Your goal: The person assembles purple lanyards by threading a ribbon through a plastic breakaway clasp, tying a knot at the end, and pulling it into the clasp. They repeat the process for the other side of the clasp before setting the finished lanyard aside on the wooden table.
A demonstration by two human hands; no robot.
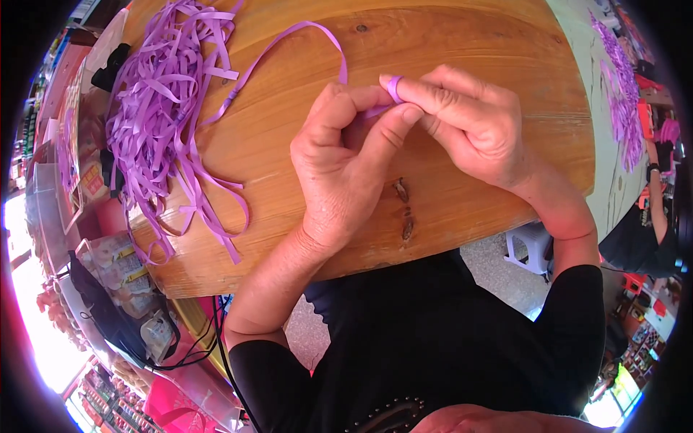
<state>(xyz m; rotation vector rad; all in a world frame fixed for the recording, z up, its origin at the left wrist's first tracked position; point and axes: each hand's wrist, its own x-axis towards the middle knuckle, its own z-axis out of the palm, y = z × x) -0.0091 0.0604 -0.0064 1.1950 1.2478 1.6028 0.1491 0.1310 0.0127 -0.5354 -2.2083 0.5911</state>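
Note:
A narrow purple ribbon [290,30] arches over the wooden table from a large tangled heap of purple ribbon [162,94] at the far left and runs into my hands. My left hand [339,148] is closed, its thumb and fingers pinching the ribbon. Close against it, my right hand [465,119] grips the ribbon's end part, which curls in a small loop around a fingertip. The thumbs and fingertips of both hands meet there. How the ribbon lies between the fingers is partly hidden.
The wooden table [476,209] has dark knots. Loose ribbon ends hang near its left edge. More purple ribbon [621,94] lies on a pale surface at the right, near another person's arm [657,195]. A white-lilac stool [530,245] stands below. Bags, cables [216,339] and bins crowd the left.

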